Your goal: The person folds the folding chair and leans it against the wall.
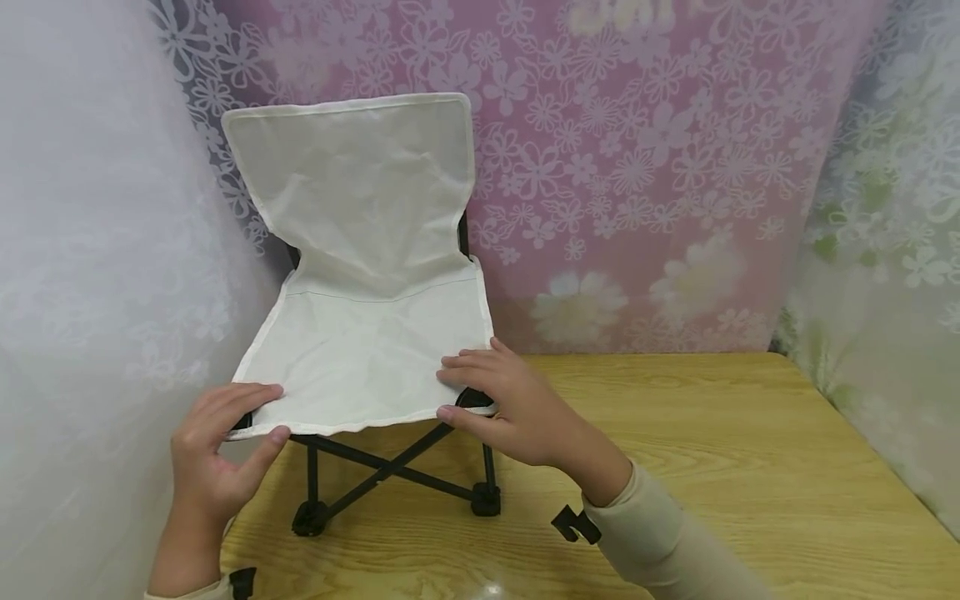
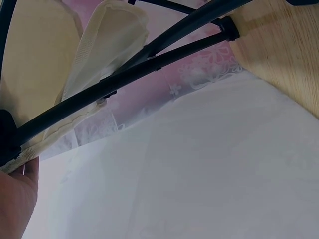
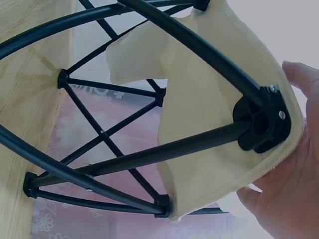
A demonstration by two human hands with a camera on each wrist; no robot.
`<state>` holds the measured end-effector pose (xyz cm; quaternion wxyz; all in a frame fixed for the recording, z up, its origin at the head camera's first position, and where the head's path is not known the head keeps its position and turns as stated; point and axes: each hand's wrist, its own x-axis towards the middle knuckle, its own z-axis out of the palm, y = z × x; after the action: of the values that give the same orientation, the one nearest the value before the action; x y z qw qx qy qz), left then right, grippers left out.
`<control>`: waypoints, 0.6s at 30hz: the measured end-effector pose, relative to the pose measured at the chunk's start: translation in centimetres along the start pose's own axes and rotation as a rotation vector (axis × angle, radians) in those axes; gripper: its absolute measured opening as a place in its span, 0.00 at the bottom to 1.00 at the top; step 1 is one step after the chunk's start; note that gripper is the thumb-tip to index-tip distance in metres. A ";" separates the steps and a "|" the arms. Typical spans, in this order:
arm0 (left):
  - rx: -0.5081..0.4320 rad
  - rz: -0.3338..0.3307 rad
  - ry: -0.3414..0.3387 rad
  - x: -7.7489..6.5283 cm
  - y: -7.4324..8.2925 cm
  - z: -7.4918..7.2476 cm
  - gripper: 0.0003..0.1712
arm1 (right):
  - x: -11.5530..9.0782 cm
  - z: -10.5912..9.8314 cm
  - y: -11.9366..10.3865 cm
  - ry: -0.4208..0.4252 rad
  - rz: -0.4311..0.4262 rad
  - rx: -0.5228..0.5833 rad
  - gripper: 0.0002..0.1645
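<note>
A folding chair (image 1: pixel 375 342) with white cloth and a black tube frame (image 1: pixel 382 471) stands unfolded on the wooden table. At its front left seat corner lies my left hand (image 1: pixel 213 454), fingers extended over the cloth and thumb at the front edge. My right hand (image 1: pixel 525 408) rests on the front right corner, fingers nearly straight on the seat and thumb along the front edge. In the right wrist view the seat underside (image 3: pixel 214 109) and a black corner joint (image 3: pixel 264 119) show beside my palm. Only part of the left hand (image 2: pixel 17 199) appears in the left wrist view.
The wood-grain table (image 1: pixel 697 467) extends to the right of the chair. A pink flowered curtain (image 1: pixel 637 167) hangs behind it. Pale sheer cloth (image 1: pixel 97 250) hangs close on the left, and another flowered curtain (image 1: pixel 892 275) on the right. Black clips (image 1: pixel 576 525) sit by my sleeves.
</note>
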<state>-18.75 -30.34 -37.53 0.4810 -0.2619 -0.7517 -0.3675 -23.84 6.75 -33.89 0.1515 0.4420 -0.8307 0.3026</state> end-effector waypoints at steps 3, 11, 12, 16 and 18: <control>0.010 -0.009 -0.007 -0.1 -0.1 -0.1 0.18 | 0.2 0.1 -0.3 -0.011 -0.003 -0.036 0.29; 0.022 -0.031 -0.025 -0.3 -0.1 -0.2 0.18 | 0.2 0.6 -0.9 -0.069 -0.009 -0.147 0.29; 0.022 -0.034 -0.026 -0.3 -0.1 -0.2 0.18 | 0.2 0.6 -0.9 -0.070 -0.012 -0.161 0.29; 0.027 -0.041 -0.026 -0.4 0.0 -0.3 0.18 | 0.1 1.0 -1.0 -0.036 -0.060 -0.216 0.29; 0.030 -0.045 -0.025 -0.4 0.1 -0.3 0.18 | 0.0 1.2 -0.9 -0.007 -0.091 -0.243 0.29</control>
<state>-18.34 -30.51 -37.74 0.4671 -0.2423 -0.7687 -0.3637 -23.08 5.62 -34.51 0.2147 0.4588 -0.8408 0.1907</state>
